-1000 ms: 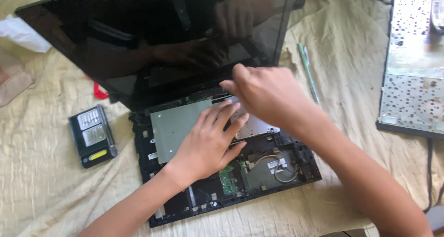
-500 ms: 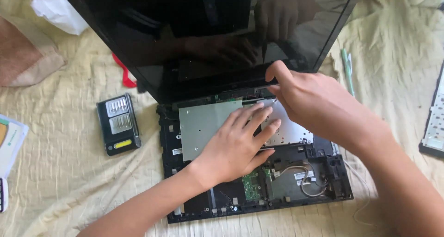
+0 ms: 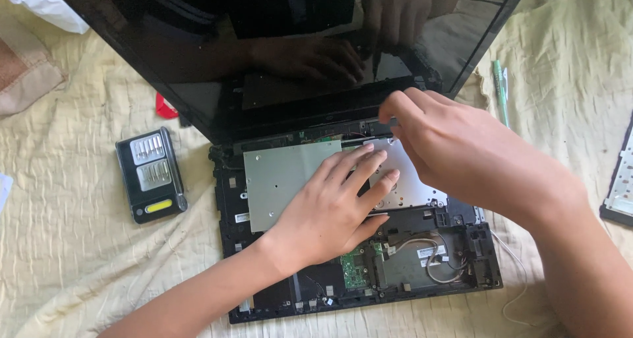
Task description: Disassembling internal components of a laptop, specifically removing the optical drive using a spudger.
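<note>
I am pressing my left hand (image 3: 336, 209) flat, fingers spread and gripping nothing, on the metal plate (image 3: 283, 180) inside the opened laptop (image 3: 422, 272). My right hand (image 3: 455, 150) is pinching at the plate's far edge near the hinge; what it is gripping I cannot tell. The laptop is lying on a wrinkled yellow cloth (image 3: 79, 272). A bit case (image 3: 151, 174) is sitting left of my left hand, a pen (image 3: 501, 91) beyond my right.

Screen (image 3: 198, 67) blocks rear; bit case (image 3: 151, 174) left.
</note>
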